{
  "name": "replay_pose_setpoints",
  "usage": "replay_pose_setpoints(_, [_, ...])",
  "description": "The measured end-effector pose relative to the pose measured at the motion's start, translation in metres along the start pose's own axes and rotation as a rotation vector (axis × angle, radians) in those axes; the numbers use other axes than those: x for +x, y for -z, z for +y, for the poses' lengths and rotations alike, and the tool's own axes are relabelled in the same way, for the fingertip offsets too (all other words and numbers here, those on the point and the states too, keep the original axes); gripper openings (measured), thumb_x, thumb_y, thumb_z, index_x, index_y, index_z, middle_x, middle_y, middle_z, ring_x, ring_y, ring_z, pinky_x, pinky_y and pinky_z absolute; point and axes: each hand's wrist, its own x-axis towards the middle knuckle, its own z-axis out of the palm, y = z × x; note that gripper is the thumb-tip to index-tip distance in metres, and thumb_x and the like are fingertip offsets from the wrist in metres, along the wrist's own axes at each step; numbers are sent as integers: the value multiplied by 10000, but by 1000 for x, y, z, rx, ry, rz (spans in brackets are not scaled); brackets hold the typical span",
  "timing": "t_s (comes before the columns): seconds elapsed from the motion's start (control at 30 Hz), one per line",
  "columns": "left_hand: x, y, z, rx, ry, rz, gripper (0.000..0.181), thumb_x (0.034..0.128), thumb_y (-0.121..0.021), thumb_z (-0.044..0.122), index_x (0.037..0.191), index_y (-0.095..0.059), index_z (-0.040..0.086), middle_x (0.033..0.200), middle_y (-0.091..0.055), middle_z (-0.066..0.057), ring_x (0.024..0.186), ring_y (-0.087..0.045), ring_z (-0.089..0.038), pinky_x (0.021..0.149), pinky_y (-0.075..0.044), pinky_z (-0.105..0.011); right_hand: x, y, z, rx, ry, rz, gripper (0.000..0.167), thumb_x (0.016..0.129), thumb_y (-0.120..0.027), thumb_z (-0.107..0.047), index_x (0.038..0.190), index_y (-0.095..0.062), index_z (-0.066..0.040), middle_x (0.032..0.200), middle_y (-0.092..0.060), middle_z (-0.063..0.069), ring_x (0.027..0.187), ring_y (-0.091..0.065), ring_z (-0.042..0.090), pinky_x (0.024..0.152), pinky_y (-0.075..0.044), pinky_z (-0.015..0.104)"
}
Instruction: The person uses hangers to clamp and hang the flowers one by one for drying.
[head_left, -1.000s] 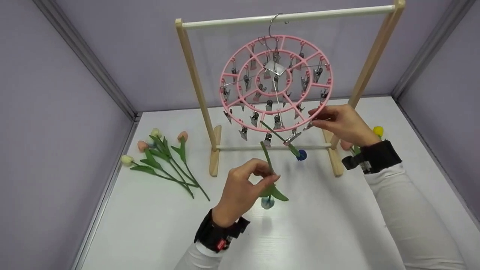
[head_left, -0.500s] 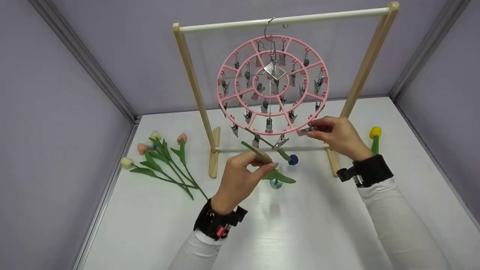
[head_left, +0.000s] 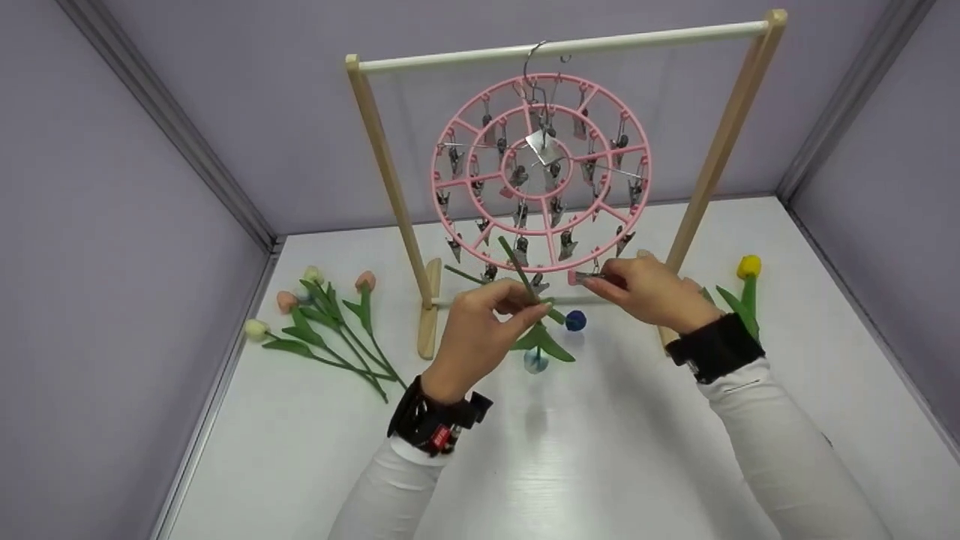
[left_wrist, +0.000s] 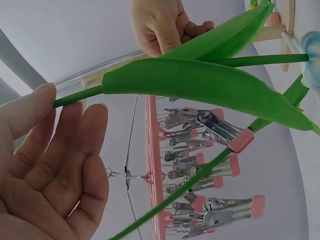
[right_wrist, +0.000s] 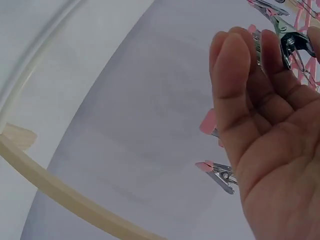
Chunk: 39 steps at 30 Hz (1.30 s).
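My left hand (head_left: 480, 330) pinches the stem of a light blue artificial tulip (head_left: 535, 361), which hangs bloom down in front of the hanger. Its large green leaf (left_wrist: 190, 89) crosses the left wrist view. At the lower right of the pink round clip hanger (head_left: 433, 177), my right hand (head_left: 652, 292) pinches a metal clip (head_left: 579, 277) with a pink tip. In the right wrist view, part of a clip (right_wrist: 295, 42) shows between thumb and fingers. Another clip (left_wrist: 225, 131) grips the stem of a dark blue tulip (head_left: 575, 321), partly behind the light blue one.
The hanger hooks onto the white bar (head_left: 637, 43) of a wooden rack (head_left: 716, 161). Several tulips (head_left: 330, 300) lie on the white table (head_left: 262, 435) at left. A yellow tulip (head_left: 748, 266) lies at right, with another flower partly hidden by the right hand.
The hanger has turned, carrying the dark blue tulip left. My right hand has moved left and down with its clip. My left hand has risen slightly, tilting the light blue tulip.
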Motion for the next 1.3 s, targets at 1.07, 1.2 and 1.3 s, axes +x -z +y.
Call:
replay_pose_setpoints(1.07, [30, -5, -9, 210, 125, 27, 176, 924, -727, 238, 929, -772, 67, 817, -726, -10, 681, -621, -85, 621, -510, -202, 0, -9, -17, 70, 476, 137, 152, 945, -668, -70, 837, -563, -84, 672, -411, -60, 585, -450, 90, 522, -399, 258])
replay_pose_setpoints(1.2, [32, -6, -8, 199, 124, 36, 178, 918, -734, 243, 916, -776, 70, 805, -728, -6, 683, -635, -75, 611, -510, -201, 1, -9, -18, 89, 485, 125, 185, 963, -650, -90, 815, -538, -91, 662, -375, -70, 574, -425, 78, 517, -371, 252])
replay_pose_setpoints(1.3, [33, -7, -7, 192, 130, 40, 180, 913, -740, 243, 907, -777, 67, 791, -728, -3, 676, -641, -66, 600, -511, -195, 1, -8, -19, 99, 487, 116, 184, 965, -647, -92, 817, -538, -93, 667, -374, -74, 576, -420, 73, 518, -364, 247])
